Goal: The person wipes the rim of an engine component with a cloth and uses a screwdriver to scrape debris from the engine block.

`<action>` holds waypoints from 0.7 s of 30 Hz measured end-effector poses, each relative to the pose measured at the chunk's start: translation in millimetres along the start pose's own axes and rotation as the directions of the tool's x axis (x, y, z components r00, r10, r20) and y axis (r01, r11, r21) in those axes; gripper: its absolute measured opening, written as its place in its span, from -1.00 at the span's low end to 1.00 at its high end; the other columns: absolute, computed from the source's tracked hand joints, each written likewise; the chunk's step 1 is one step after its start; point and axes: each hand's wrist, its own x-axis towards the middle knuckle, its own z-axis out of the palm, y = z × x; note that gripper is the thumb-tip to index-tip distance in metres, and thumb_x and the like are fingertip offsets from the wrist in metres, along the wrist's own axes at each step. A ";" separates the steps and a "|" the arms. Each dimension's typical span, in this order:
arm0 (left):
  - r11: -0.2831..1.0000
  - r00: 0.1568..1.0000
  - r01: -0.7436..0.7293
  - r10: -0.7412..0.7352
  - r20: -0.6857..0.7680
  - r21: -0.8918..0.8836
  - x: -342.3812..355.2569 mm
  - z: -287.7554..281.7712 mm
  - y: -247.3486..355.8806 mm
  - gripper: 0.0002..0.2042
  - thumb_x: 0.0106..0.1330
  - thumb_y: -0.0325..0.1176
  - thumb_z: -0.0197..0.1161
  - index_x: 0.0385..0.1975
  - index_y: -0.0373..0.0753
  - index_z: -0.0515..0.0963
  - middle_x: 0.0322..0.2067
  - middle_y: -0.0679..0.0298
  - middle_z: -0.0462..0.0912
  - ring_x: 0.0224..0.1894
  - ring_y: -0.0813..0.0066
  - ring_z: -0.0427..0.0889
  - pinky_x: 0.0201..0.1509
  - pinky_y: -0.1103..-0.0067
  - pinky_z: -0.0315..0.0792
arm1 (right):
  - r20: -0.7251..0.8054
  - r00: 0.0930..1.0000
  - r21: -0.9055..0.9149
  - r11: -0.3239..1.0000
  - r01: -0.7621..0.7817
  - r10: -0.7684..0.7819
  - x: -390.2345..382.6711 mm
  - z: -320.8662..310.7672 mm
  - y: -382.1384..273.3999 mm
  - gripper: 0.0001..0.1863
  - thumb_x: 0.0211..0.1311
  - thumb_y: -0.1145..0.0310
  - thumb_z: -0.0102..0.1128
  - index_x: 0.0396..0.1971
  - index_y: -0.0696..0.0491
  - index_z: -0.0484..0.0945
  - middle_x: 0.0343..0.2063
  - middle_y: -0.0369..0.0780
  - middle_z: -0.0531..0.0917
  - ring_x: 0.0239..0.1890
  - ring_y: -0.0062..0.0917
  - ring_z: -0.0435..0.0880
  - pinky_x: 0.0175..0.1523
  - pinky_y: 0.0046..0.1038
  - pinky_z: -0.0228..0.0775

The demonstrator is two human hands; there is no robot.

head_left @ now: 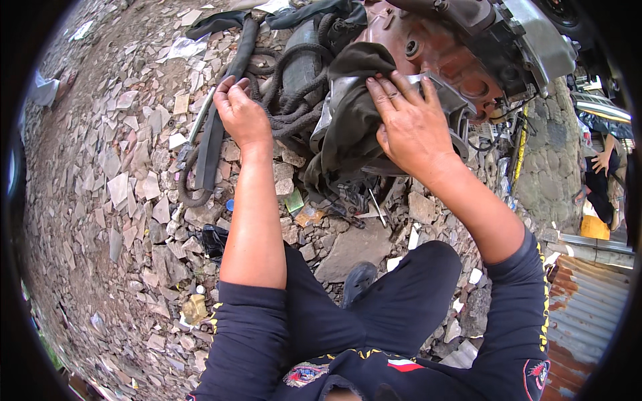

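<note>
My left hand point(242, 113) is raised beside a long dark rubber strip point(212, 150) and coiled dark rope point(294, 100). Its fingers are curled together; whether anything sits in them is unclear. My right hand point(409, 123) lies with fingers spread on a crumpled dark olive cloth point(344, 144), draped over a metal housing point(455, 100) at the near side of a large engine. The engine's reddish, grimy block point(431, 50) and a silver casing point(548, 47) show behind it. What lies beneath the cloth is hidden.
Broken stone and tile rubble point(127, 187) surrounds my feet. A rusty corrugated sheet point(588, 314), a yellow bar point(519, 160) and a stone wall point(552, 160) are at right. Another person's hand point(600, 159) shows at far right, part of another person point(47, 90) at far left.
</note>
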 end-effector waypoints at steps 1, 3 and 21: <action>1.000 1.000 0.010 -0.010 0.015 0.001 -1.1 2.2 -3.0 -0.74 0.45 -0.34 -0.13 -0.05 -0.35 0.41 -0.16 0.12 0.60 -0.11 0.39 0.56 0.09 0.51 0.38 | 0.013 1.000 -0.005 1.000 0.011 -0.010 0.8 -4.2 1.7 -0.34 0.09 0.36 0.17 0.27 0.10 0.35 0.16 -0.20 0.52 0.20 -0.34 0.45 0.33 -0.12 0.13; 0.999 0.999 0.040 -0.040 0.031 0.004 -8.2 7.8 -9.6 -0.75 0.43 -0.36 -0.11 -0.06 -0.36 0.42 -0.16 0.13 0.60 -0.12 0.38 0.56 0.09 0.51 0.38 | 0.039 0.999 -0.007 0.999 0.031 -0.031 2.8 -5.3 2.8 -0.43 0.14 0.40 0.08 0.22 0.13 0.40 0.07 -0.21 0.59 0.08 -0.35 0.53 0.22 -0.12 0.24; 0.993 0.984 0.113 -0.118 0.133 0.043 -41.2 24.1 -37.3 -0.75 0.41 -0.40 -0.10 -0.02 -0.33 0.42 -0.17 0.12 0.60 -0.12 0.40 0.54 0.07 0.51 0.39 | -0.075 0.981 -0.028 0.983 -0.183 0.180 -20.1 10.2 -15.3 -0.55 0.13 0.40 0.06 0.08 0.07 0.54 -0.07 -0.31 0.60 -0.20 -0.51 0.53 -0.18 -0.41 0.35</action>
